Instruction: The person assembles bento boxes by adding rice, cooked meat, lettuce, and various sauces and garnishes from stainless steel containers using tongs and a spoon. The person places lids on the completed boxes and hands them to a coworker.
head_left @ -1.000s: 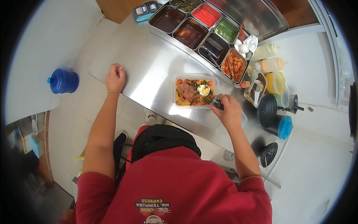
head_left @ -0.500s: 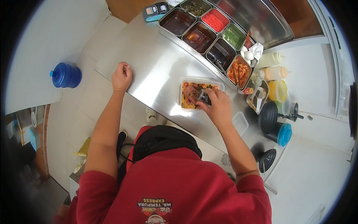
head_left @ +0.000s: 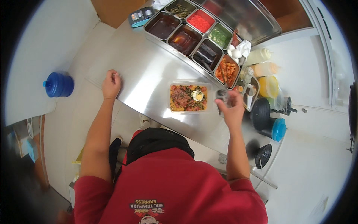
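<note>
A small clear jar with dark contents (head_left: 222,96) is held between the thumb and fingers of my right hand (head_left: 233,108), just right of a clear plastic food container (head_left: 188,112) on the steel counter. The container holds sliced meat (head_left: 181,98), a halved boiled egg (head_left: 197,96), red pieces and chopped greens. Away to the left, my left hand (head_left: 112,85) hovers by the counter's edge. Its fingers are curled together; whether they pinch anything small is hidden.
Beyond the container sits a steel rack of food pans (head_left: 184,38). Squeeze bottles (head_left: 264,70), a stack of black lids (head_left: 260,114) and a blue-lidded container (head_left: 278,129) crowd the right side. A handheld printer (head_left: 141,16) lies at the far left; a blue water jug (head_left: 59,85) stands on the floor.
My right hand has moved the jar from above the food to the container's right side, uncovering the egg. The view has shifted slightly; my left hand stays curled.
</note>
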A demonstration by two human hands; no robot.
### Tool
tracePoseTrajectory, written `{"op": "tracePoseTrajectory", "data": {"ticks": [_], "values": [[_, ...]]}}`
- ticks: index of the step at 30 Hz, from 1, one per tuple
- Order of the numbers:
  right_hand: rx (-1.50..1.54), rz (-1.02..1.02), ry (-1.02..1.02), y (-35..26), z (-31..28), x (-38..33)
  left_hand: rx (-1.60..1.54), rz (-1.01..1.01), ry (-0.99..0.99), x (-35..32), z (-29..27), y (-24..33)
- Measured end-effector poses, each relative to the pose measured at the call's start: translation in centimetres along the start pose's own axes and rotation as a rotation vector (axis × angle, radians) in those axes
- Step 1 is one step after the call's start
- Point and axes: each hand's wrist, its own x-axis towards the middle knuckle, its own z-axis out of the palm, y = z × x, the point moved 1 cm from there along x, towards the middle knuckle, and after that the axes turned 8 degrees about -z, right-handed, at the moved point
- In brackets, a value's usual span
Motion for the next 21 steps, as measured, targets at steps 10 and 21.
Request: {"op": "tracePoseTrajectory", "data": {"ticks": [10, 21], "values": [[-0.146, -0.054, 0.678, 7.0, -11.7, 13.8, 0.015, 0.058, 0.019, 0.3, 0.3, -0.3], [-0.313, 0.245, 0.332, 20.6, -4.9, 16.2, 0.04, 0.015, 0.014, 0.2, 0.2, 0.1]]}}
